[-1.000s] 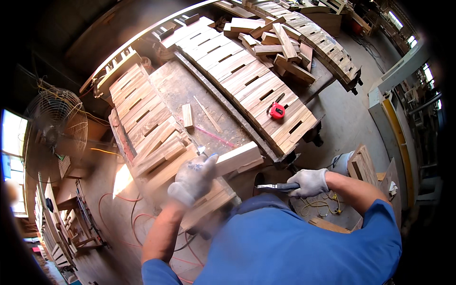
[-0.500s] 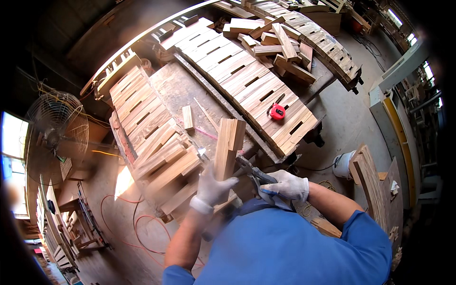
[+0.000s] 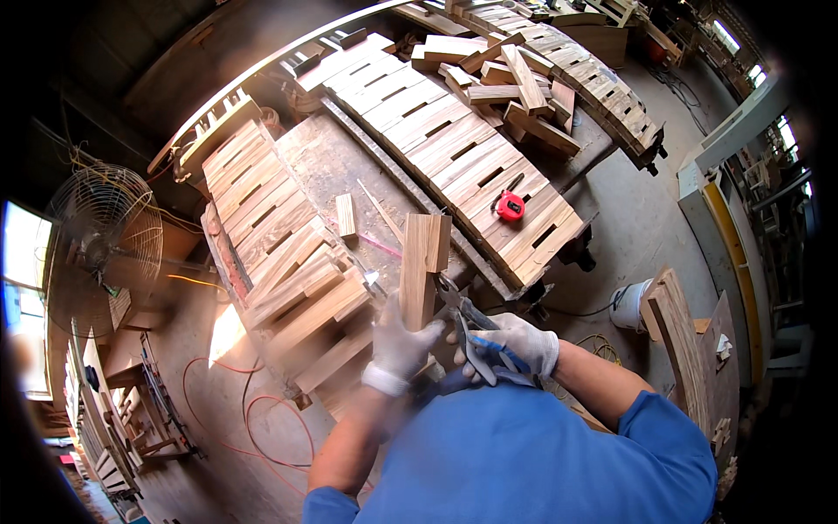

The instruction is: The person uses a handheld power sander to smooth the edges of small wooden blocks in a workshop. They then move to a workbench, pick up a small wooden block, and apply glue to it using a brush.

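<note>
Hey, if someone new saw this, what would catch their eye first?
Probably the bright red tape measure, lying on the slotted row of boards right of centre. Next, low in the middle, the gloved left hand holds a wooden block while the right hand grips pliers. A wire-caged fan stands out at left.

Head-worn fisheye, close above hands [image 3: 400, 351] [image 3: 529, 344], facing down and forward.

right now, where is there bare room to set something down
Dusty but mostly bare: the tabletop between the left row of slotted boards and the middle row, beyond the small block. Also floor between the middle row and the yellow-edged machine. Crowded: the heaped blocks past the middle row and the stacked blocks beside the left hand.
</note>
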